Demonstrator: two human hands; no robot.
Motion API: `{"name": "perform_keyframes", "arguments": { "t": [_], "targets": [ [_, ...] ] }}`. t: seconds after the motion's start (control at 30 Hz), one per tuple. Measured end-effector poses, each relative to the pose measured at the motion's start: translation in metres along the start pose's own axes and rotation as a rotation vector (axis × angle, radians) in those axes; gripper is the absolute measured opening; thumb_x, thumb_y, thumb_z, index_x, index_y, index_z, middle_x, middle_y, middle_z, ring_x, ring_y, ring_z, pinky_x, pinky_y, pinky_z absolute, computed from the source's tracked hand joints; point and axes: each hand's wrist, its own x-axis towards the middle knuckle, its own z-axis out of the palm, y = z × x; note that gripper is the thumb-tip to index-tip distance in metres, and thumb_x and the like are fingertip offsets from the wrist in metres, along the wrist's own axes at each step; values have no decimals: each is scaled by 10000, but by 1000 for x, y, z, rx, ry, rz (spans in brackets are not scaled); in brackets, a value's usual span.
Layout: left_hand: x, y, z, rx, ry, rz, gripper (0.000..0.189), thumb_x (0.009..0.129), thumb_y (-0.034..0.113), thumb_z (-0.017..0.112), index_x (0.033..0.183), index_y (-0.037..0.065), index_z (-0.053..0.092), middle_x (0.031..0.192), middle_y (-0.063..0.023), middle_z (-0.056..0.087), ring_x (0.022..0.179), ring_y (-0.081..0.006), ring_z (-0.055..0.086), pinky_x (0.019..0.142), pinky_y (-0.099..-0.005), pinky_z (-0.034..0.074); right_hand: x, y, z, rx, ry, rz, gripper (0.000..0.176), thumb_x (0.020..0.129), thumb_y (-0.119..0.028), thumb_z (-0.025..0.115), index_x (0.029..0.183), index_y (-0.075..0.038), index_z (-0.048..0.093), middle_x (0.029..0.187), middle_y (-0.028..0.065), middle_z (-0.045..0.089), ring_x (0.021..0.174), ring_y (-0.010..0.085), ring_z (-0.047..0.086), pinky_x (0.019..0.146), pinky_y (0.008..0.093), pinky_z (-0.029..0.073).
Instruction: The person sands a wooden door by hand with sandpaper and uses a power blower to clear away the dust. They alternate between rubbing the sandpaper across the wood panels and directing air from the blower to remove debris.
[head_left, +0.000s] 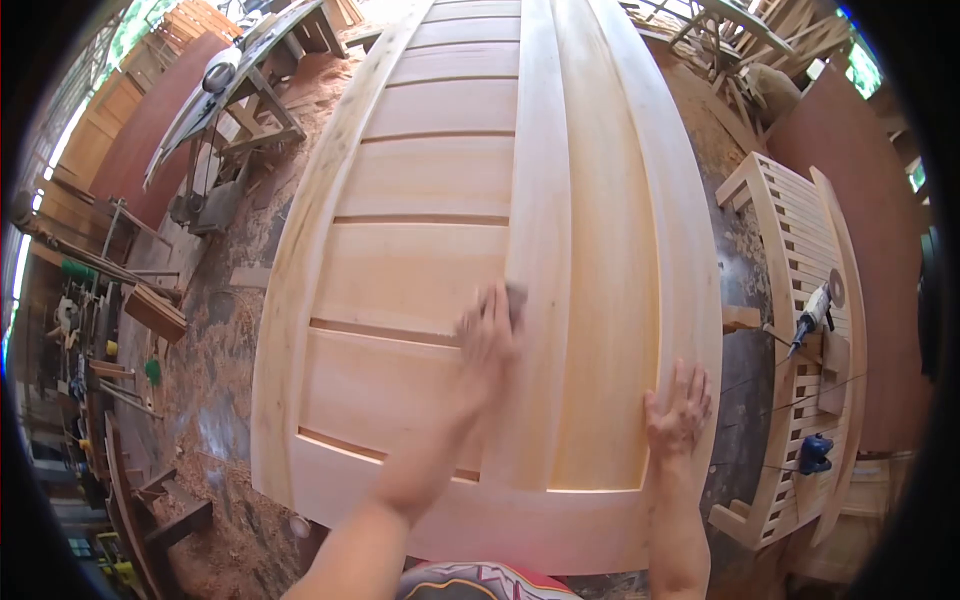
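A large pale wooden door panel [610, 250] lies flat in front of me, with recessed slats on its left part and long boards on its right. My left hand [490, 335], slightly blurred, is closed on a small dark grey piece of sandpaper [516, 300] and presses it on the upright board beside the slats. Whether a block backs the sandpaper is hidden by the fingers. My right hand [680, 412] rests flat on the panel's right edge board, fingers spread, holding nothing.
To the right, a slatted wooden bench frame [790, 240] carries an angle grinder [815, 312] and a blue tool [815, 453]. A cluttered workbench [240, 90] stands at the upper left. Wood shavings cover the floor [240, 500]. Scrap wood [740, 50] is piled at the upper right.
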Motion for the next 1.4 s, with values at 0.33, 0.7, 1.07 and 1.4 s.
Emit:
{"name": "perform_keyframes", "arguments": {
  "t": [0.33,0.7,1.07,1.4],
  "targets": [
    [-96,-8,-29,-16,8,85,618,1025,321,573,1541,13,431,1493,-142,558,1382,-344,444,1131,-527,310,2,5,0,-6,6,-4,756,809,-358,752,1501,-174,510,1576,205,423,1466,412,365,1164,580,332],
    [-148,-4,-29,17,-34,40,655,1001,237,609,1576,8,393,1549,-129,521,1316,-336,479,1122,-482,296,-1,5,4,3,21,-7,720,837,-379,738,1495,-185,518,1554,213,445,1459,411,379,1166,573,336],
    [9,33,-41,-193,-440,1126,443,849,46,693,1280,146,672,1274,-87,701,1199,-334,628,1027,-457,513,-7,18,8,109,82,-21,647,844,-403,730,1428,-162,587,1530,182,482,1441,389,410,1162,550,356],
    [-112,27,-75,85,-610,1561,524,858,269,718,1368,198,620,1420,-13,599,1334,-284,533,1121,-507,423,-5,16,11,140,155,-10,592,854,-399,725,1391,-169,628,1530,156,489,1444,367,414,1163,558,358]
  ]
}}
